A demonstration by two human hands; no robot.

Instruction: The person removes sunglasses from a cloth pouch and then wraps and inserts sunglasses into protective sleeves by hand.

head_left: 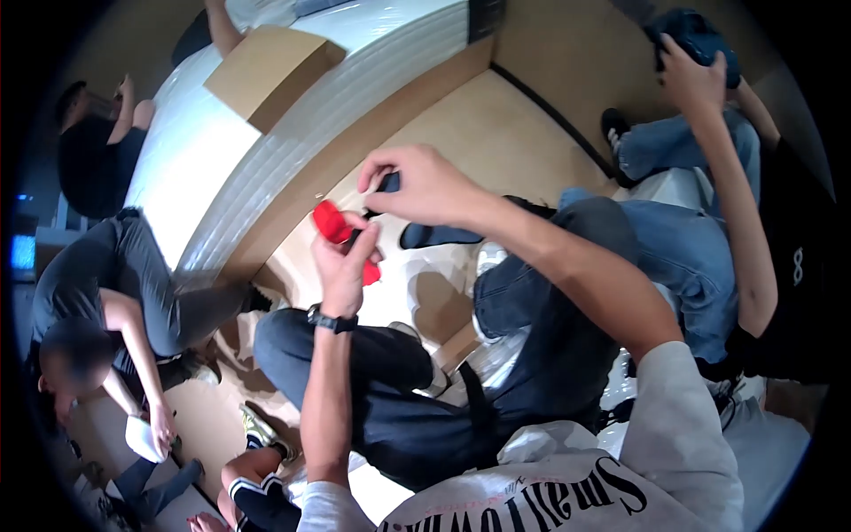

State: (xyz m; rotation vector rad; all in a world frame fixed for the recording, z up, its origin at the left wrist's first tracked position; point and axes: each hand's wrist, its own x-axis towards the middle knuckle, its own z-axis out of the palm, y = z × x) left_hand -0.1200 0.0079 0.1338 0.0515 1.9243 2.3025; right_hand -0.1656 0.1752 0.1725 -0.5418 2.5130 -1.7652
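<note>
A red object (330, 222) with a curved, glossy surface is pinched in my left hand (339, 270), which wears a black watch (331, 318) at the wrist. More red shows below my fingers, and a dark part sits between them; the kind of object I cannot tell. Up and to the right, my right hand (421, 184) has its fingers curled round a small black piece (388, 183). That piece is close beside the red object, its lower end near my left fingertips. Both hands are raised in front of my bent knees.
A cardboard box (270, 71) lies on a plastic-wrapped stack (191, 133) ahead to the left. To my right a seated person holds up a dark blue object (698, 43). Another person bends over at the left with a white item (144, 437). Legs and shoes surround me.
</note>
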